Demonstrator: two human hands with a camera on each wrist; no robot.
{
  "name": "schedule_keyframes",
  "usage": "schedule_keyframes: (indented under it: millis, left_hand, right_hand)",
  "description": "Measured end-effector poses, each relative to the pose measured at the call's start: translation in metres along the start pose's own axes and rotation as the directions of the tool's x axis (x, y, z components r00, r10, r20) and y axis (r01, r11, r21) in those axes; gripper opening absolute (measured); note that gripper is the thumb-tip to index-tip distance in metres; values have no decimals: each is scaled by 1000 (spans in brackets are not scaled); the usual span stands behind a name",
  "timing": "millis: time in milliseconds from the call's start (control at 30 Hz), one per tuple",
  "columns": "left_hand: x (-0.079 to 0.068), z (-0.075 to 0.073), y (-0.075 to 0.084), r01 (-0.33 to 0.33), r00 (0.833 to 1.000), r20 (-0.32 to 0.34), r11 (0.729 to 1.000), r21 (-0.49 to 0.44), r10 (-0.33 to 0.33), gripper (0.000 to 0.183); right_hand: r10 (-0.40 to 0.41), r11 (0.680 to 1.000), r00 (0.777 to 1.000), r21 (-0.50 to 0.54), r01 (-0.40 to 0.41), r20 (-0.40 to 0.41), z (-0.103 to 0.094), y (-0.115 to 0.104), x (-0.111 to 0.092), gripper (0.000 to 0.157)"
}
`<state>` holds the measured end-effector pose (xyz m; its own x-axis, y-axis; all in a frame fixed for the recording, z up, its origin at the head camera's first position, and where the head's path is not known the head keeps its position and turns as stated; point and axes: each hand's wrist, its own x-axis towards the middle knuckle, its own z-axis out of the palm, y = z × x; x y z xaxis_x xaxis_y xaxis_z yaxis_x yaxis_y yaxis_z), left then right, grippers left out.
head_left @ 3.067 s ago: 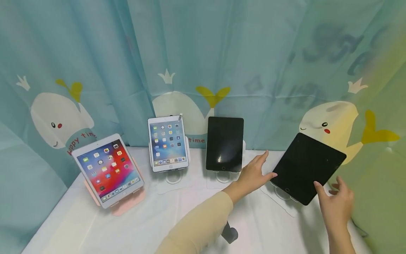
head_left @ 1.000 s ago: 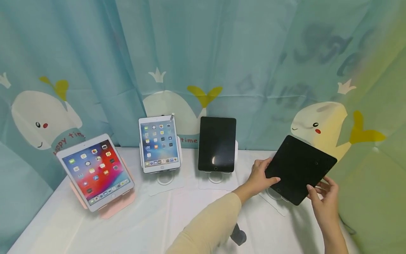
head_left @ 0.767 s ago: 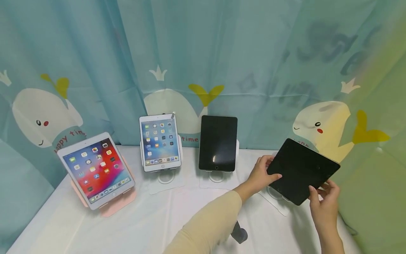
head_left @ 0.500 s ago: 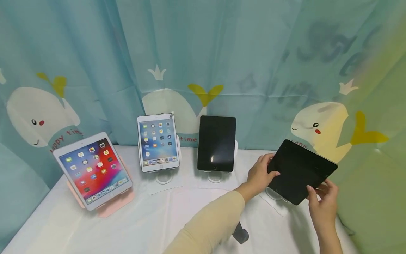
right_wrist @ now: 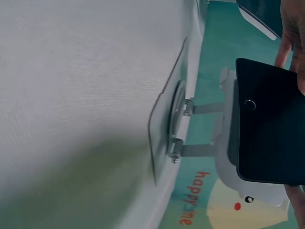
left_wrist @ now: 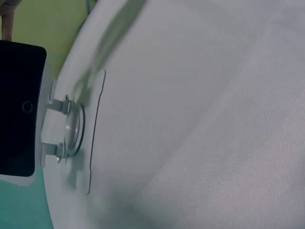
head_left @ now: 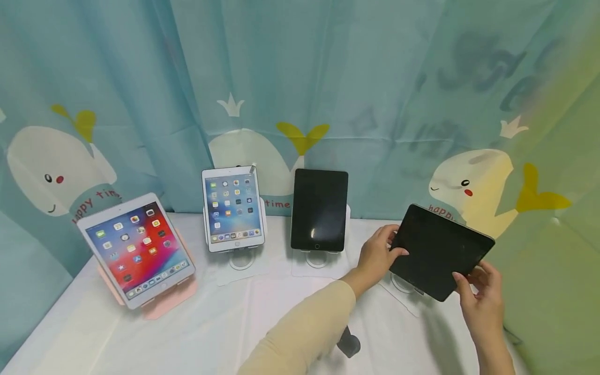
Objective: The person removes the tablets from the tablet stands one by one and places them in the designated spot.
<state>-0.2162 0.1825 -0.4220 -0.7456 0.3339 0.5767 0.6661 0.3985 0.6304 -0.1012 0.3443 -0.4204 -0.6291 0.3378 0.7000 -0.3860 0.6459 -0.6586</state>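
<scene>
A black tablet (head_left: 440, 250) leans back at the right of the table, its dark screen facing me. My left hand (head_left: 377, 255) holds its left edge, thumb on the front and fingers behind. On the opposite edge, my right hand (head_left: 483, 297) grips with the thumb in front; its other fingers are partly hidden behind the tablet. Underneath is a pale hinged stand (head_left: 402, 284) with a round swivel. From the right wrist view, a gap shows between the tablet's lower part and the stand's back plate (right_wrist: 226, 174). The home button lies near the tablet's lower edge.
Another black tablet (head_left: 320, 211) stands on a pale stand left of my left hand. Farther left are a white tablet (head_left: 233, 208) and a larger-looking white tablet (head_left: 136, 250) on a pink stand (head_left: 173, 299). A whale-print curtain (head_left: 328, 78) hangs behind the white-covered table (head_left: 187, 344).
About three seconds ago my left hand was spread at the tablet's edge; now both hands hold it. The tablet's top has tipped back and dropped slightly. The head view has swung a little right.
</scene>
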Motion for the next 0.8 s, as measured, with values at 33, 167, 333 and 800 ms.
schedule_keyframes:
  millis: [33,167,333,800]
  left_hand:
    - [0,-1,-1,6,1000,5,1000,-15,-6,50]
    - [-1,-5,0,51,997,60,998,-32,-49,49]
    - [-4,-14,4,130,980,160,990,-48,-121,44]
    - [-21,-32,9,265,952,201,949,-170,-230,49]
  right_hand:
    - [5,1000,1000,-3,-5,1,0,-2,1,55]
    - [51,998,999,-28,-51,2,0,-8,2,55]
    - [131,986,991,-99,-133,-24,-3,-12,5,56]
    - [407,913,913,26,-408,14,-2,-21,7,59]
